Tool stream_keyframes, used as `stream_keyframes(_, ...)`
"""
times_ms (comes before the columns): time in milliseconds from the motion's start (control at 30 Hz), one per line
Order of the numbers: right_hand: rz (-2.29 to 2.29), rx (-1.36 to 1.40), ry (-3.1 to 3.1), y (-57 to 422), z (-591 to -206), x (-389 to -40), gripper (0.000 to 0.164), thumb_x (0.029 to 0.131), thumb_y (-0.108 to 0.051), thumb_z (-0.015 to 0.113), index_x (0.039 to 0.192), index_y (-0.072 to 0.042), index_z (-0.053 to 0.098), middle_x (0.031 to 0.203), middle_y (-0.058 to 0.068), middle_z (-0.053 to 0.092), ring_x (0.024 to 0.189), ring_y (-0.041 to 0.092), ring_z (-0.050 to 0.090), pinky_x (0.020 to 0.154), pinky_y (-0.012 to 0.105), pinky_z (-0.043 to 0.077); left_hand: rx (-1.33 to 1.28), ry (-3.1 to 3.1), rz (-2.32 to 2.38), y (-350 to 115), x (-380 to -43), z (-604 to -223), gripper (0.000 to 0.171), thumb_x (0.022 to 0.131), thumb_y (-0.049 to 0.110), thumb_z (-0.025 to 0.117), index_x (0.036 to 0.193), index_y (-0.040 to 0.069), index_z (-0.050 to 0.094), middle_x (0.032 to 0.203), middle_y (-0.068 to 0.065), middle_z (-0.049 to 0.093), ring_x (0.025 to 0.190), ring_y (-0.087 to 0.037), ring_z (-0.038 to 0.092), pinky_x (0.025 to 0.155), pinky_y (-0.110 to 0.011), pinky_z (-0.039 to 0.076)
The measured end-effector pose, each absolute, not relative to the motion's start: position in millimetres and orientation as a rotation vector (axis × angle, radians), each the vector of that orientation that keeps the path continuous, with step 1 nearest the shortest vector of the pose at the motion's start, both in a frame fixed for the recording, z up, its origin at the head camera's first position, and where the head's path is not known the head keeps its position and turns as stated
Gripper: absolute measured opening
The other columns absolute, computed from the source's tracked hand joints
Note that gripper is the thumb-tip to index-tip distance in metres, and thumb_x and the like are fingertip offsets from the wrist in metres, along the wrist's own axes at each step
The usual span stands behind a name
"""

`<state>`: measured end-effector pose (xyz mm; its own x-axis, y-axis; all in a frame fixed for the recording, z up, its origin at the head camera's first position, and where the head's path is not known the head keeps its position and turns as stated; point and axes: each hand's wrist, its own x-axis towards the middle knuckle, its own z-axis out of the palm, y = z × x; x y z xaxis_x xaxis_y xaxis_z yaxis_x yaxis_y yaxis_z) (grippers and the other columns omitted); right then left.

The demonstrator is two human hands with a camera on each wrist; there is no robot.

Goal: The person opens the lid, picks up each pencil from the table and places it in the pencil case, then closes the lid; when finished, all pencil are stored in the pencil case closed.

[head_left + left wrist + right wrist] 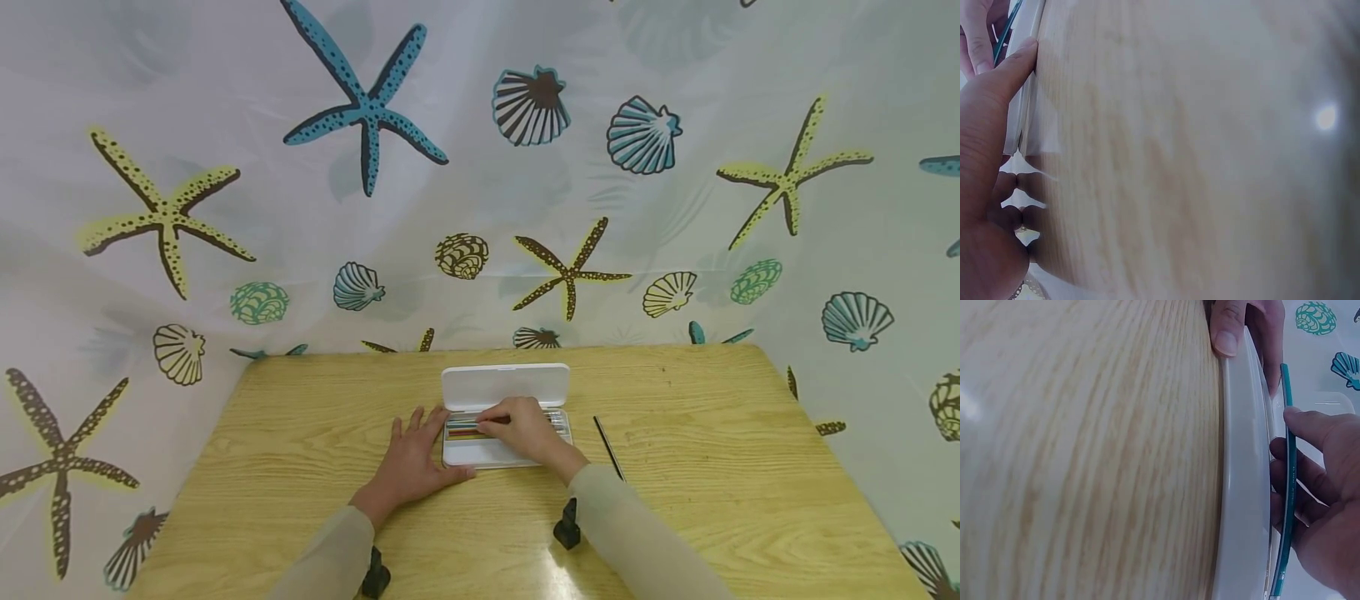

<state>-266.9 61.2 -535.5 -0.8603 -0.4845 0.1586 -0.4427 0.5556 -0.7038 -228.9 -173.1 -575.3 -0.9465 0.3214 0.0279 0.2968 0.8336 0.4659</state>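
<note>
A white hinged pencil case lies on the table with its lid raised at the back. Several coloured pencils are laid side by side inside it. My right hand is over the case and pinches a teal pencil between thumb and fingertips. My left hand rests at the case's left front corner, thumb along the front edge and the other fingers spread by the left side. The right hand hides part of the pencil row in the head view.
A dark, slim pencil-like stick lies on the wooden table to the right of the case, partly behind the right sleeve. A curtain printed with shells and starfish hangs behind the table and along its sides.
</note>
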Motion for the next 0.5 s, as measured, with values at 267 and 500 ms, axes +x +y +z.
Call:
stream_keyframes(267,-1.180,-0.816,2.752,58.2,-537.5,-268.4,0.015,0.098,-0.017,0.077,0.107,-0.008,0.085,0.100,0.005,0.081,0.091,0.020,0.071,0.078,0.026,0.053,0.510,2.960,0.752,-173.9,-229.4,-576.3,0.109,0.084,0.075,0.072,0.167,0.016,0.032,0.169,-0.019,0.036,0.158,-0.052,0.024,0.121,-0.080,0.012)
stream_keyframes(500,-1.127,-0.795,2.800,55.9,-535.9,-267.3,0.013,0.097,-0.017,0.078,0.104,-0.009,0.086,0.098,0.003,0.082,0.092,0.021,0.067,0.083,0.032,0.052,0.512,2.958,0.753,-174.3,-228.8,-575.9,0.109,0.085,0.076,0.072,0.167,0.017,0.032,0.169,-0.020,0.036,0.158,-0.052,0.024,0.121,-0.080,0.012)
